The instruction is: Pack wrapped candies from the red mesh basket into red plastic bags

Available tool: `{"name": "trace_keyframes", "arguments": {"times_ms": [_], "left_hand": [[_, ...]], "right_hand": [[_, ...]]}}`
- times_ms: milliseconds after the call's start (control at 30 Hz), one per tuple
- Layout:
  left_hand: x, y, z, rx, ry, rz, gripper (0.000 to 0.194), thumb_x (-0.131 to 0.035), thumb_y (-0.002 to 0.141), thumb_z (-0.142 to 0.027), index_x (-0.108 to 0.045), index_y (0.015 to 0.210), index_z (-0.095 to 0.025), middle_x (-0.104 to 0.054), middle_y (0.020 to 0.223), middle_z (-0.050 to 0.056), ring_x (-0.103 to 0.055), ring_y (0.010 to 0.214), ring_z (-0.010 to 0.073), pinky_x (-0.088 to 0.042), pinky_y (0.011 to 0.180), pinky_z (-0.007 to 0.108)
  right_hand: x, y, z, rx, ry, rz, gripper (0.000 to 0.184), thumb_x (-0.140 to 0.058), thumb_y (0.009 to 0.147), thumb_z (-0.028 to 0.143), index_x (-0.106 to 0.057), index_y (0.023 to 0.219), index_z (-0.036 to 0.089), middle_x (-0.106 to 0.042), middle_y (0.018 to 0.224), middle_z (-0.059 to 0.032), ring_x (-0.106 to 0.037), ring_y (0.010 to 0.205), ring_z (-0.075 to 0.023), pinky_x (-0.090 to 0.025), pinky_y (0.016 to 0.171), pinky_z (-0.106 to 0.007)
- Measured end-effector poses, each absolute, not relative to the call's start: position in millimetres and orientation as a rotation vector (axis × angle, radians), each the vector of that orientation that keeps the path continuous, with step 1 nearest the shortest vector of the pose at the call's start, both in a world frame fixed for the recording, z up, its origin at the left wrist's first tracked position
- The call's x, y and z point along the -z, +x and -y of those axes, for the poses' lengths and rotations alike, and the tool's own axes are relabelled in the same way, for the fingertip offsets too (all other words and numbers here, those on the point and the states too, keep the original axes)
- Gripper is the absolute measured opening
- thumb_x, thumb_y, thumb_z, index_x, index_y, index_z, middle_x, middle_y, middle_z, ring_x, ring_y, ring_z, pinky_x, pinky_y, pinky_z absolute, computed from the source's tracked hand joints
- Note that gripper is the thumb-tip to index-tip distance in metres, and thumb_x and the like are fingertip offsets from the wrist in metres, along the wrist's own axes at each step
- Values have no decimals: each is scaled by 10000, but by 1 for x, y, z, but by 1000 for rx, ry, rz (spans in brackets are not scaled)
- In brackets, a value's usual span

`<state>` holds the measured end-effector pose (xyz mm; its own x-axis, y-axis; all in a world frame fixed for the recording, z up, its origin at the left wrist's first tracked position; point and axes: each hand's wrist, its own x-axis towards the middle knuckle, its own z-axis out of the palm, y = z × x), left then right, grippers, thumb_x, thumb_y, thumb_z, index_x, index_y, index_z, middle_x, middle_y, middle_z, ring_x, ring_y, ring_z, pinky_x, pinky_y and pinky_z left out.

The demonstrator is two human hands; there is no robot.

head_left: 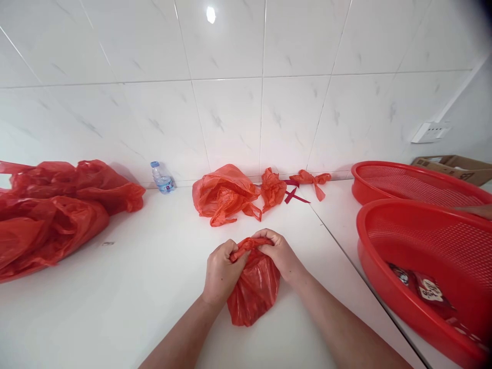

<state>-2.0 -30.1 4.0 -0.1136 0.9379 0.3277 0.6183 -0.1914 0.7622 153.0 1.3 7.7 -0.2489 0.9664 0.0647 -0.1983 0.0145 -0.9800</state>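
A red plastic bag (257, 294) hangs down toward me over the white table, its upper edge gathered and twisted into what looks like a knot. My left hand (224, 269) grips that edge on the left, thumb and fingers closed around the plastic. On the other side my right hand (282, 253) pinches the same edge between thumb and fingers. Whether anything lies inside the bag I cannot tell. Just beyond my hands sits a crumpled red plastic bag (226, 192), with a smaller bunched bag (273, 188) to its right.
More red bags (57, 215) are heaped at the left. A water bottle (163, 178) stands by the tiled wall. Two red baskets (369, 225) are at right, the nearer holding dark packets (426, 292). Another person's hand (476, 211) reaches over them. A cardboard box (457, 166) is behind.
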Motion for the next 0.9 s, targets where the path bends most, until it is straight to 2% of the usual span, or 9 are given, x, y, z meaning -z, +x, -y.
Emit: {"name": "trace_keyframes", "arguments": {"times_ms": [100, 167, 267, 333, 433, 533, 700, 900], "left_hand": [[-3, -4, 28, -1246, 1810, -1753, 362, -555, 772, -283, -248, 597, -207, -341, 556, -66, -311, 531, 96, -281, 495, 218], [-1, -6, 27, -1260, 1838, -1768, 347, -551, 769, -257, -254, 596, -206, -348, 559, -64, -320, 533, 96, -288, 498, 219], [1, -9, 26, -1279, 1894, -1727, 319, -554, 773, -226, -283, 605, -209, -374, 575, -61, -352, 544, 100, -316, 510, 222], [1, -10, 26, -1322, 1970, -1635, 301, -551, 793, -208, -307, 616, -208, -429, 623, -48, -404, 581, 105, -357, 543, 228], [-1, -12, 27, -1471, 2137, -1474, 283, -560, 818, -183, -347, 632, -199, -535, 795, -3, -507, 736, 126, -421, 648, 254], [-5, -13, 29, -1621, 2300, -1355, 274, -595, 799, -136, -375, 647, -193, -564, 908, 27, -539, 855, 153, -443, 717, 291], [-8, -6, 38, -1622, 2460, -1122, 307, -615, 760, -64, -360, 647, -193, -558, 847, 23, -536, 793, 147, -442, 669, 293], [-9, 7, 45, -1636, 2494, -962, 346, -591, 741, -13, -315, 649, -200, -533, 733, -2, -472, 669, 121, -411, 595, 272]], "right_hand": [[-7, 155, -1, -1641, -794, 1132, 215, -617, 699, 177, -666, 907, 205, -690, 860, -2, -616, 771, -140, -460, 764, -274], [-7, 157, -1, -1741, -710, 1026, 231, -643, 736, 274, -672, 951, 192, -698, 894, -34, -630, 791, -160, -468, 783, -303], [-7, 161, -5, -1761, -629, 906, 307, -667, 746, 397, -681, 965, 181, -696, 918, -54, -636, 808, -174, -473, 799, -324], [-5, 165, -11, -1716, -645, 858, 325, -710, 708, 383, -681, 969, 191, -693, 912, -38, -632, 799, -162, -475, 795, -312], [3, 175, -23, -1535, -827, 879, 330, -719, 671, 343, -679, 962, 191, -689, 848, -22, -620, 735, -145, -483, 762, -305], [14, 188, -37, -1172, -1146, 1023, 277, -635, 686, 327, -684, 907, 168, -681, 790, -37, -607, 698, -156, -485, 738, -325], [19, 203, -48, -780, -1352, 1135, 200, -535, 715, 282, -653, 849, 192, -665, 892, -41, -587, 835, -182, -436, 811, -335], [22, 206, -52, -583, -1453, 1236, 148, -463, 732, 241, -581, 815, 211, -626, 800, -7, -559, 739, -168, -417, 703, -300]]}}
